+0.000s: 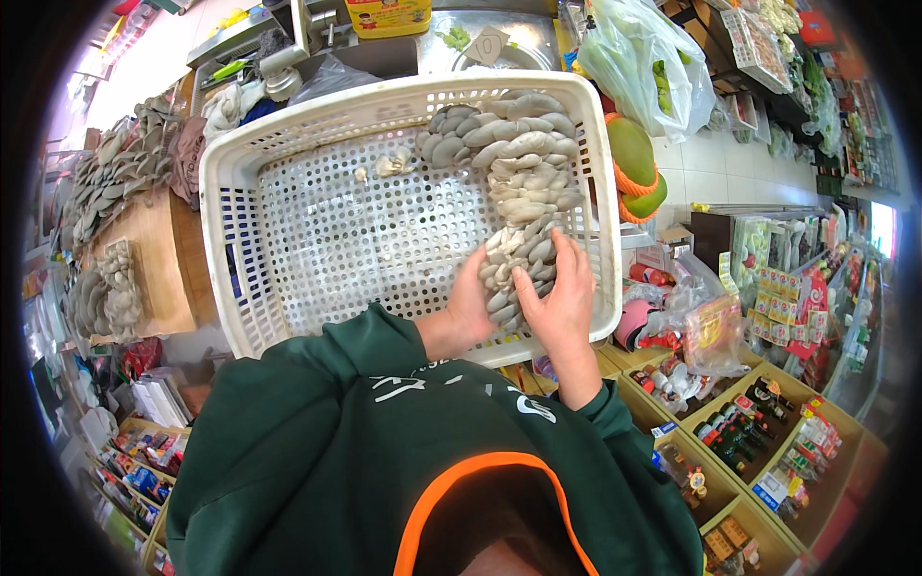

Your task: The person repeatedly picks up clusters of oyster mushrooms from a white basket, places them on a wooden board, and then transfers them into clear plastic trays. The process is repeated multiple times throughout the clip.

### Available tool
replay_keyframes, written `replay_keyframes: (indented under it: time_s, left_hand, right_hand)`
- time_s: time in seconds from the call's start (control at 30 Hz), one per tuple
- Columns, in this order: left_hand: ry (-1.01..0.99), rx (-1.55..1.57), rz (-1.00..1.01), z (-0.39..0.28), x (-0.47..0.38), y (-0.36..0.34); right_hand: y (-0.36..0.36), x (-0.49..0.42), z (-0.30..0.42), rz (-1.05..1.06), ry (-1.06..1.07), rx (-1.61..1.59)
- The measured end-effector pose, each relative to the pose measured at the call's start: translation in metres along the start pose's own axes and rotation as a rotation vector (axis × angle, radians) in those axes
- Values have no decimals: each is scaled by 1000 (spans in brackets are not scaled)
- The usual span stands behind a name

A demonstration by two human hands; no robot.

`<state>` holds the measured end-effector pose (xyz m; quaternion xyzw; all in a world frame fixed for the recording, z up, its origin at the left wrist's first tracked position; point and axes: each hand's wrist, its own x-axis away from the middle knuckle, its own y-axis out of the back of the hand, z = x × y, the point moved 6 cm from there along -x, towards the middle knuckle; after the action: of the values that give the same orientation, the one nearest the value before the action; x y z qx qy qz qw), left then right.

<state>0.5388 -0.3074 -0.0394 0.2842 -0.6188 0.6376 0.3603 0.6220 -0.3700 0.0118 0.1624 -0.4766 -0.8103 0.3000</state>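
A white perforated plastic basket (238, 317) lies before me, with grey oyster mushroom clusters (529, 155) stacked along its right side. At the near right corner, a cluster of oyster mushrooms (520, 263) sits between my two hands. My left hand (468, 302) cups its left side, the fingers partly hidden behind it. From the right, my right hand (562, 295) grips the same cluster with thumb and fingers spread over the caps. Small mushroom scraps (394, 164) rest on the basket floor near its far side.
To the left, more oyster mushrooms (115, 176) are piled by a wooden board (158, 252). Beyond the basket stand a sink (389, 57) and a yellow container (389, 18). A plastic bag of green produce (648, 65) and green fruit in orange netting (634, 162) border the right side.
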Motion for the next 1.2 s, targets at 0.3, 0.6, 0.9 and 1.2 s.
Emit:
replay_keyframes:
  time_s: [0.3, 0.6, 0.9, 1.2]
  left_hand:
    - [-27, 1, 5, 6, -1, 28]
    - [-42, 118, 201, -2, 14, 34]
    - [102, 300, 861, -22, 33, 51]
    - [-87, 223, 350, -85, 91, 86]
  right_hand:
    - [-4, 2, 16, -15, 43, -147]
    - [-8, 6, 47, 35, 66, -92]
    - [-5, 11, 84, 145, 88, -49]
    - [2, 16, 164, 191, 458, -203]
